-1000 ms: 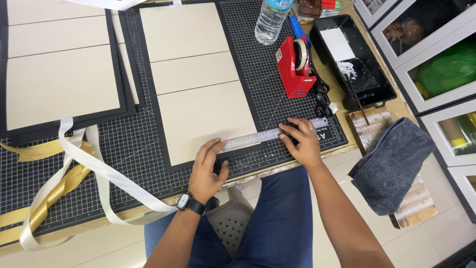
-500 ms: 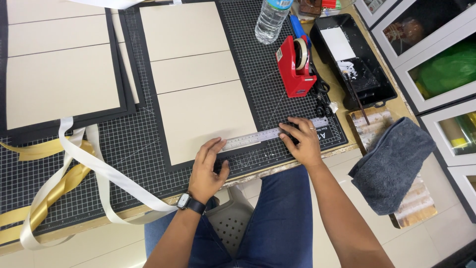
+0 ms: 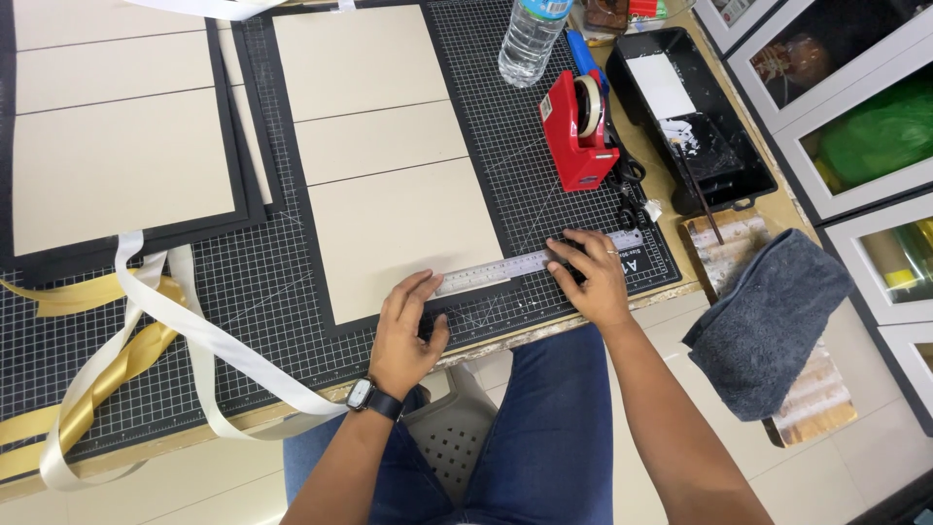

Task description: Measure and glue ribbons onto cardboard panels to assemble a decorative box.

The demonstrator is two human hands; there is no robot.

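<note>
— Steel ruler (image 3: 530, 264)?
— Lying flat on the black gridded cutting mat (image 3: 243, 292), slanted slightly, along the lower edge of the big beige board (image 3: 408, 233).
— Left hand (image 3: 408, 335)?
— Pressed on the ruler's left end, fingers spread and flat, palm down; open, gripping nothing. Dark watch (image 3: 364, 397) on the wrist.
— Right hand (image 3: 593, 277)?
— Spread over the ruler's right part, fingertips pressing down, likewise open and flat on top, not closed around it.
— Around that?
— Red tape dispenser (image 3: 575, 131) just beyond the right hand, on the mat. Clear water bottle (image 3: 530, 39) farther up. Black tray (image 3: 695, 122) with white smears to the right, off the mat. Grey towel (image 3: 768, 326) lower right, well apart from the ruler.
— Left side?
— White ribbon (image 3: 194, 335) looping across the mat, gold ribbon (image 3: 97, 374) beneath it. More beige boards on black backing (image 3: 117, 146) at upper left.
</note>
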